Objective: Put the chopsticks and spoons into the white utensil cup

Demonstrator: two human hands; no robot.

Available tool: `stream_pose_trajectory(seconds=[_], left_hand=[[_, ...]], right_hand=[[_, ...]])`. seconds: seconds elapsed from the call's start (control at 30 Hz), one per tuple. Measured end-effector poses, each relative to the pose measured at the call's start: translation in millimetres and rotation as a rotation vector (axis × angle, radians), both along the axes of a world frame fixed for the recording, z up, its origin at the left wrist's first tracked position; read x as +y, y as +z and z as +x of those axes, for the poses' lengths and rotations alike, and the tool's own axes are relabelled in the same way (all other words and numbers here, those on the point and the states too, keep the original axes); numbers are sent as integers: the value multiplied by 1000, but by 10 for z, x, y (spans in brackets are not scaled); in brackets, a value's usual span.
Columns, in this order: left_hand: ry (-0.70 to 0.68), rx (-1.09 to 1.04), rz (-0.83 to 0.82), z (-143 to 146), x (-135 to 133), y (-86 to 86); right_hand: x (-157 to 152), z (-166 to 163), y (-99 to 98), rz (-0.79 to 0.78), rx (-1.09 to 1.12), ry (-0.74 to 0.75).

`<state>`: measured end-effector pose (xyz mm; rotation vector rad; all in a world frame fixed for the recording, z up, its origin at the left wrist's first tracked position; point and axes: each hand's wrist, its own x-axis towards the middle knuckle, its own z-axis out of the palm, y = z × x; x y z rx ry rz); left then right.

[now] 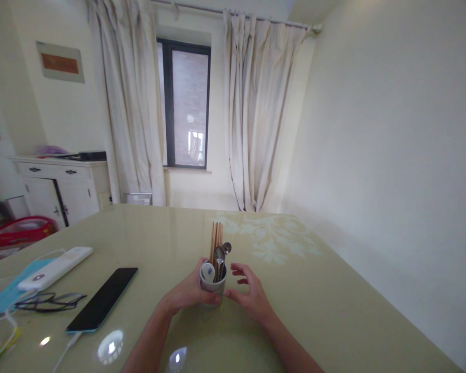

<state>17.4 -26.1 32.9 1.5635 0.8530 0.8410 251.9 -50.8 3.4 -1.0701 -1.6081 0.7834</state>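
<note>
Glossy, pale green table [163, 228] spreads out from the near edge of the view, with bright reflections at the front. A dark-screened phone [104, 298] lies on its left part, a white cable plugged into its near end. At the middle stands an upright grey cup [216, 291]; the left hand [190, 290] has its fingers curved around the left side, thumb across the front, gripping it. Opposite, the right hand [254, 298] is half open, fingers bent and parted, holding nothing; whether its thumb touches the cup I cannot tell. Out of the cup rise wooden chopsticks [216, 235], metal spoons [219, 254] and a white spoon [208, 272]. Beyond the phone, to the left, lie eyeglasses [48, 301] and a long white device [56, 268], partly over something blue [21, 282]. Past the table are a red basket [21, 232], a white cabinet [77, 187], pale curtains [128, 103] and a dark-framed window [190, 103].
</note>
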Motion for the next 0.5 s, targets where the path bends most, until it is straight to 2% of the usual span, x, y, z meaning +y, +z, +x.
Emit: stream_pose_trajectory(seconds=[0.3,0.5], left_hand=[[-164,-11,-20,146,-16,-115],[-287,-40,-91,-153,24,-20]], right_hand=[[-57,-37,42,3,32,141],[-105,-40,92,-29,42,178]])
